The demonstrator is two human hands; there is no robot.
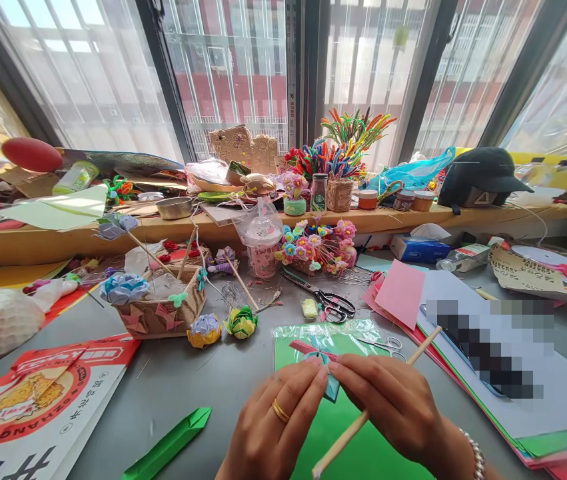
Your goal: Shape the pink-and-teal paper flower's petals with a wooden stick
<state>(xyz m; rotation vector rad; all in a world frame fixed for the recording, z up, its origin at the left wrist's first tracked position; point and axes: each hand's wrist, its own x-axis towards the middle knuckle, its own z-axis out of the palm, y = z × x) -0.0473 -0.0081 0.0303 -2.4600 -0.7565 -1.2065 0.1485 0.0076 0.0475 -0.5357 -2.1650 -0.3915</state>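
Fingertips of both my hands meet on a small folded paper piece [332, 388], blue with pink strips sticking out at the top. My left hand [283, 413], with a gold ring, pinches it from the left. My right hand [396, 400] pinches it from the right. A thin wooden stick [340, 443] runs slantwise beneath my right hand; how it is held is hidden. Below lies a green paper pack [328, 433] in a clear sleeve. A folded green paper strip [170, 443] lies to the left.
Black-handled scissors [336, 303] and smaller scissors [388, 344] lie beyond my hands. Paper flowers [242, 323] and a decorated box [160, 317] stand left. Coloured paper sheets [558, 373] with a phone lie right. A lidded cup [263, 250] stands before the crowded wooden ledge [233, 230].
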